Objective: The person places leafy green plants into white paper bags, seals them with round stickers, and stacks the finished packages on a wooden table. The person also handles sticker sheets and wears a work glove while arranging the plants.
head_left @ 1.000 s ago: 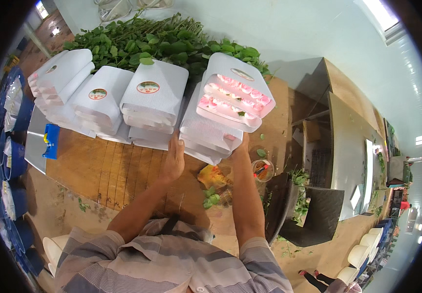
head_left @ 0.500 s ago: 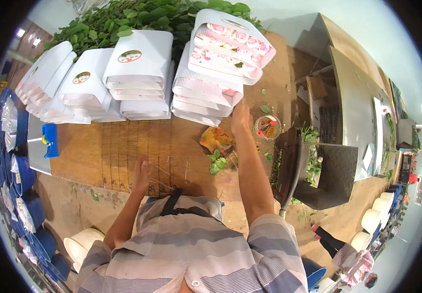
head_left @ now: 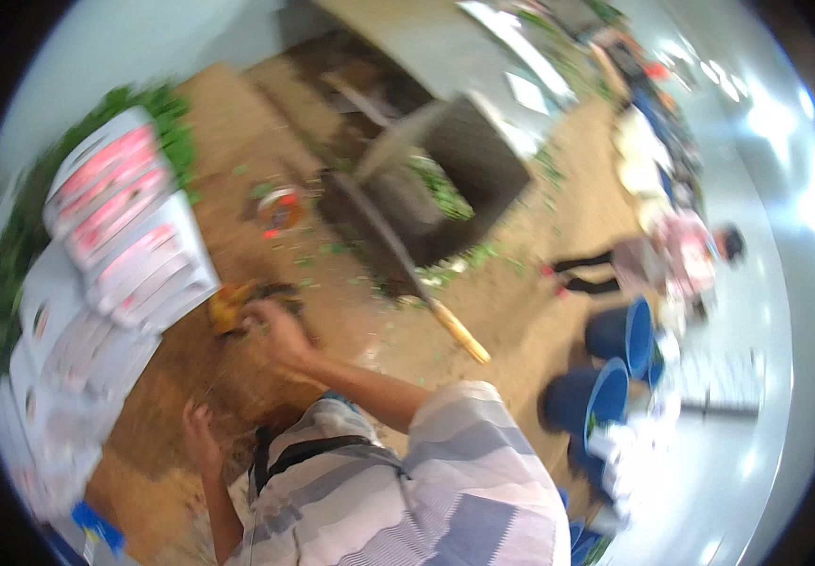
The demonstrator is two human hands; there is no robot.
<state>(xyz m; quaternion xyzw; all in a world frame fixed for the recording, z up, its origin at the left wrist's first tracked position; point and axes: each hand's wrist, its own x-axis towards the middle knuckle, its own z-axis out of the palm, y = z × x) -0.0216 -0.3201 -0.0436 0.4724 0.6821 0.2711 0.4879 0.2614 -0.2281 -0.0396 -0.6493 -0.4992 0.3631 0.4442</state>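
My right hand (head_left: 275,332) hovers at or touches an orange-yellow patterned cloth-like item (head_left: 226,309) on the wooden tabletop (head_left: 158,415); motion blur hides what its fingers do. Closer to my body, my left hand (head_left: 202,439) is over the table edge with its fingers apart and nothing visible in them. White folded paper sleeves (head_left: 148,259), some with a pink rose print inside, lie stacked at the left. A round clear container (head_left: 280,209) with something red in it stands beyond my right hand.
A long dark blade-like bar with a wooden handle (head_left: 459,332) slants beside a dark box-shaped stand (head_left: 478,179). Leafy green stems (head_left: 170,123) lie behind the sleeves. Blue buckets (head_left: 620,335) stand at the right, near a person (head_left: 681,253) in pink.
The view has swung to the right, so the sleeves now show at the left. My right hand has left the sleeve stack and come back toward the orange-yellow item.
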